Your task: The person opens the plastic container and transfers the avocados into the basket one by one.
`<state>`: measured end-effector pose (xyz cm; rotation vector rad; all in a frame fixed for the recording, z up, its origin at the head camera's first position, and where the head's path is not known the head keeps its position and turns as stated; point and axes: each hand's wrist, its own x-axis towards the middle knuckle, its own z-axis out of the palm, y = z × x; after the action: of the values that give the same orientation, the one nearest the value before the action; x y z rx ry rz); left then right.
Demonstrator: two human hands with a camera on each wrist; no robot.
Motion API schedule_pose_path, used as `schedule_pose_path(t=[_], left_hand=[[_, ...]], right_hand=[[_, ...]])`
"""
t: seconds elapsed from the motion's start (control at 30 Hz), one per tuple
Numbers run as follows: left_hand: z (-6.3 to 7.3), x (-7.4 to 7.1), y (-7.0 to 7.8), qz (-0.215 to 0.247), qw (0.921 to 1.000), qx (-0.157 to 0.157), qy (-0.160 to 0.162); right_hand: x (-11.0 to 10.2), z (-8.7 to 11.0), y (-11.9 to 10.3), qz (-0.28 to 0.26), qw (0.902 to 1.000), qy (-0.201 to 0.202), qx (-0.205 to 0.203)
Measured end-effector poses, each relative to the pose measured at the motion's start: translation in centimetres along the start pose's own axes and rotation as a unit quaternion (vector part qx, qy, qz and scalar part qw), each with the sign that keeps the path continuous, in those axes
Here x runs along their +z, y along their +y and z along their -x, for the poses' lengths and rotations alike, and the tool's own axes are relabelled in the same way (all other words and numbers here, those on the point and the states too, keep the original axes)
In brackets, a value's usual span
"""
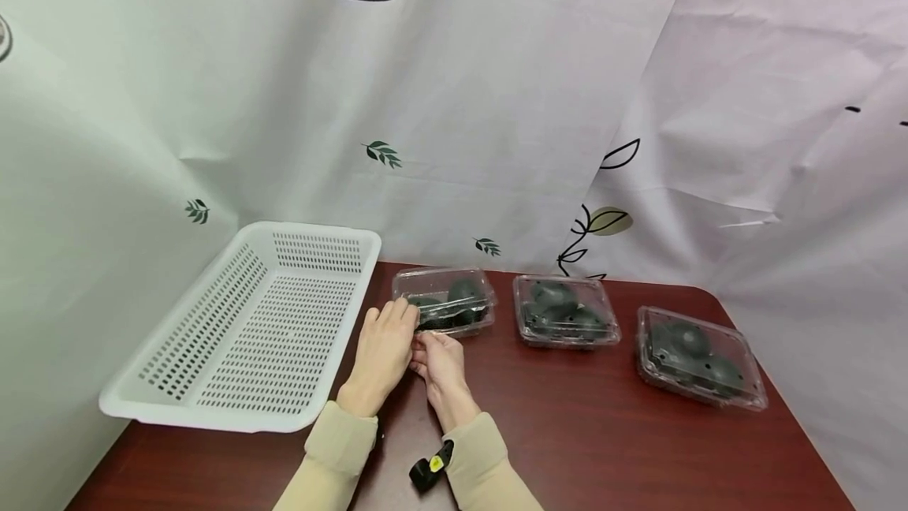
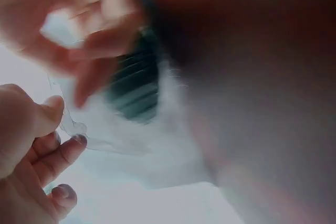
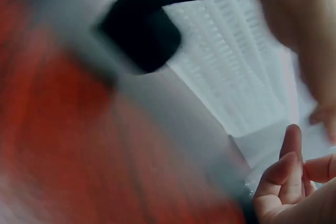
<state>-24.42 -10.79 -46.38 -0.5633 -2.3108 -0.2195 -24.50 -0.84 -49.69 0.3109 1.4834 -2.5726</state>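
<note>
Near the back of the table stands a clear plastic clamshell box (image 1: pixel 426 284) with dark green, avocado-like fruits (image 1: pixel 464 292) inside. Both hands meet at its front left corner. My left hand (image 1: pixel 385 344) pinches the rim; in the left wrist view its thumb and fingertips (image 2: pixel 79 139) lie at either side of the clear edge. Lower and to the right, my right hand (image 1: pixel 441 365) pinches the same corner between bent fingers and thumb. In the right wrist view the right hand's fingers (image 3: pixel 291 182) curl in toward the thumb, and the box is mostly cut off.
A white perforated plastic basket (image 1: pixel 284 337) stands left of the hands, its right rim close to the left hand. Farther right are a second lidded fruit box (image 1: pixel 565 311) and a third box (image 1: pixel 698 357) near the table's right edge. A printed white cloth (image 1: pixel 454 101) hangs behind.
</note>
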Motion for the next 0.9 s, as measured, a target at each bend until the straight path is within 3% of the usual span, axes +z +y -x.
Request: schedule_pose_path(t=[0.3, 0.47, 0.57, 0.67, 0.77, 0.9], left_hand=[[-0.8, -1.0, 0.2, -0.019, 0.9990, -0.014, 0.036], [-0.6, -1.0, 0.3, -0.030, 0.9987, -0.033, 0.027], [-0.4, -0.9, 0.4, -0.027, 0.9987, -0.039, 0.019], [-0.3, -1.0, 0.4, -0.028, 0.9987, -0.034, 0.026], [-0.4, -1.0, 0.3, -0.031, 0.9982, -0.025, 0.044], [-0.5, -1.0, 0.4, -0.023, 0.9978, -0.024, 0.057]], right_hand=[[0.2, 0.1, 0.5, -0.009, 0.9997, -0.014, 0.019], [-1.3, 0.6, -0.4, -0.023, 0.9985, -0.018, 0.046], [-2.8, 0.8, -1.6, -0.032, 0.9991, 0.008, 0.027], [-4.4, 0.6, -3.4, -0.030, 0.9981, 0.050, -0.017], [-5.4, 0.2, -5.1, 0.014, 0.9943, 0.088, -0.059], [-6.2, -0.8, -6.7, 0.146, 0.9804, 0.103, -0.084]])
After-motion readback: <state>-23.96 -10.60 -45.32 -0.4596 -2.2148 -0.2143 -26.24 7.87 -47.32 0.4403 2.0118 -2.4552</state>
